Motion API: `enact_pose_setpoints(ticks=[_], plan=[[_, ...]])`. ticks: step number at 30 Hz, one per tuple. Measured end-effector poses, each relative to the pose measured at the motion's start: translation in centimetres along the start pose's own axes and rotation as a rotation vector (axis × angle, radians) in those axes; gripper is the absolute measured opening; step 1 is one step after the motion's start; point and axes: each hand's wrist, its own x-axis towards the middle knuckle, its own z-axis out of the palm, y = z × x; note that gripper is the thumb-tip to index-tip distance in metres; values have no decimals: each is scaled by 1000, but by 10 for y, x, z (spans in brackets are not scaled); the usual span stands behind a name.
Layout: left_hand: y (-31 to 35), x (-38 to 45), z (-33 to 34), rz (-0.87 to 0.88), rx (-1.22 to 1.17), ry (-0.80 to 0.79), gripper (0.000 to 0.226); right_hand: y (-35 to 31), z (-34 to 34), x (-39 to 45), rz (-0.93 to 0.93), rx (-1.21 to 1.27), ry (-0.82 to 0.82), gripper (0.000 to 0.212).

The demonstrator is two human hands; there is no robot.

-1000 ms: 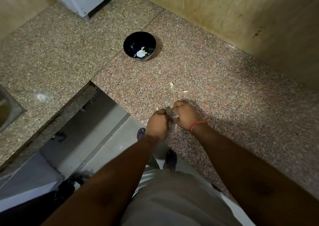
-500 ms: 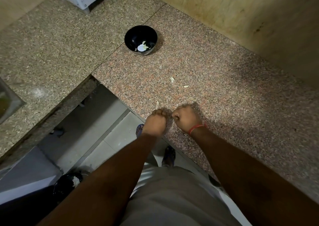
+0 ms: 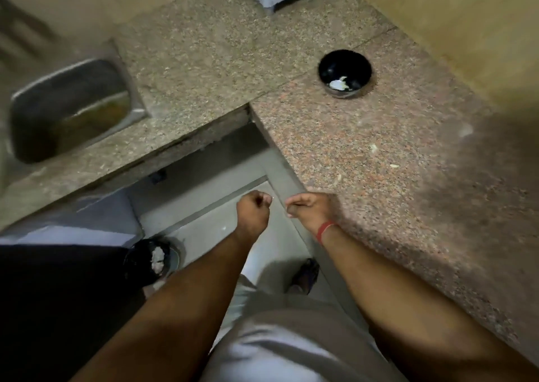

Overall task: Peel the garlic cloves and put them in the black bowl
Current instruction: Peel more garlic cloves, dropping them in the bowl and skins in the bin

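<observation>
Well beyond both hands (image 3: pixel 253 211), black bowl (image 3: pixel 344 72).

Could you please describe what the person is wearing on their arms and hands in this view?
Both forearms are bare, with no sleeves showing. The left hand wears nothing that can be seen. The right hand has a thin red band round the wrist, apparently a thread or cord. No gloves, rings or watch show, though the picture is somewhat blurred.

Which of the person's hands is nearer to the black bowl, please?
The right hand, at the counter's edge below the black bowl; the left hand is off the counter, farther left.
</observation>
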Motion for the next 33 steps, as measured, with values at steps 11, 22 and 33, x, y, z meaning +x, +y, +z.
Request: enact_pose_setpoints(ticks=[11, 22, 33], plan=[[-142, -27, -216, -284, -624, 363, 12, -25, 268, -17, 49, -55, -396, 19], [-325, -12, -372, -443, -835, 544, 21, 22, 527, -21, 143, -171, -646, 24], [-540, 101, -345, -701, -954, 715, 21, 232, 681, 128, 20, -632, -603, 36]])
